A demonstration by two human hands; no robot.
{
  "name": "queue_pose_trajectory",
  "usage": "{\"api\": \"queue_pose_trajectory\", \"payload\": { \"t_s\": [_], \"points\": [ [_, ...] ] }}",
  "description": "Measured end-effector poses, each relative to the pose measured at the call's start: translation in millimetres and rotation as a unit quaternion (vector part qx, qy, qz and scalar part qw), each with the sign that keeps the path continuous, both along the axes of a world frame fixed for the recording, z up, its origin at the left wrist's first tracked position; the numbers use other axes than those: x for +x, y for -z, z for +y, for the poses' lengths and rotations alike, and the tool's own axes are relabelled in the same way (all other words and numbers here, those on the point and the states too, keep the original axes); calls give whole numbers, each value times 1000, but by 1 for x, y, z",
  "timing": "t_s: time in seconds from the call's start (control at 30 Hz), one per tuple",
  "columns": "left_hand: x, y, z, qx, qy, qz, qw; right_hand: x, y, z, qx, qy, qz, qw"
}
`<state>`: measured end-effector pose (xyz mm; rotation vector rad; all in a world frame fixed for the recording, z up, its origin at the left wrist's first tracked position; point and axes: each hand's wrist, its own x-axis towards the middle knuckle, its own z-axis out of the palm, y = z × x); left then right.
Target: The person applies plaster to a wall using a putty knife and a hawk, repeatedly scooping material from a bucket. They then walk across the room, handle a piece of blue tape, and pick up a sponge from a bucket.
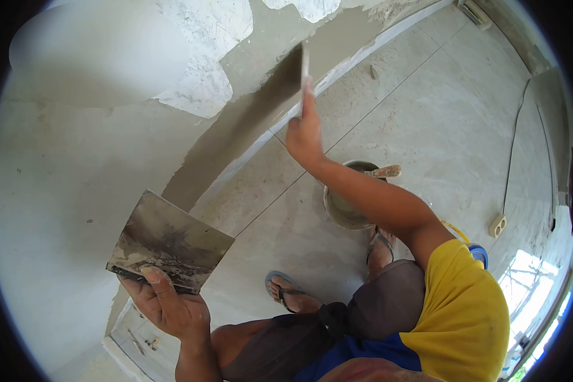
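left hand: the left hand [175, 305] is closed on a flat, four-sided plate [178, 235], thumb over its near edge and the other fingers mostly hidden below.
plate: out to the person's left, beside the wall [57, 165], smeared with dark, wet-looking paste. it looks thin and stiff, probably light by itself but front-heavy when loaded; the near edge is the sensible hold, kept level so paste does not slide off.
right hand: the right hand [307, 137], slightly blurred, reaches forward, closed around a trowel [305, 60]; exact finger placement cannot be told.
trowel: seen edge-on at the low part of the wall, over a smooth grey-brown band [254, 114]. it is likely light, firm and slippery where wet, best gripped by its handle, clear of the blade.
bucket: a round bucket [344, 213] stands on the tiled floor [426, 95] below the right forearm, a scraper with a stained handle [387, 171] across its rim. its contents are partly hidden; if full, it would be heavy.
floor: two sandalled feet near the bucket, and a pale socket block [498, 225] on a cord to the right.
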<state>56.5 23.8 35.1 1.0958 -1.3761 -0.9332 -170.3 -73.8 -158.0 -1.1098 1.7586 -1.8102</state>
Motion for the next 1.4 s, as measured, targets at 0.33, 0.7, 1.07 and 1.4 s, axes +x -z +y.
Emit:
{"api": "queue_pose_trajectory", "payload": {
  "t_s": [0.33,0.7,1.07,1.4],
  "points": [
    [-12,-3,0,-2,9,8,1000,58,0,51,5,-276,9,961],
    [-15,-1,0,-17,-7,-76,997,47,-11,-29,52,-23,68,996],
    [-6,1,0,-4,-53,16,998,-73,-3,-33,2,74,78,994],
    [-9,8,0,-33,-38,-30,998,62,49,38,-43,-183,106,976]
  ]
}}
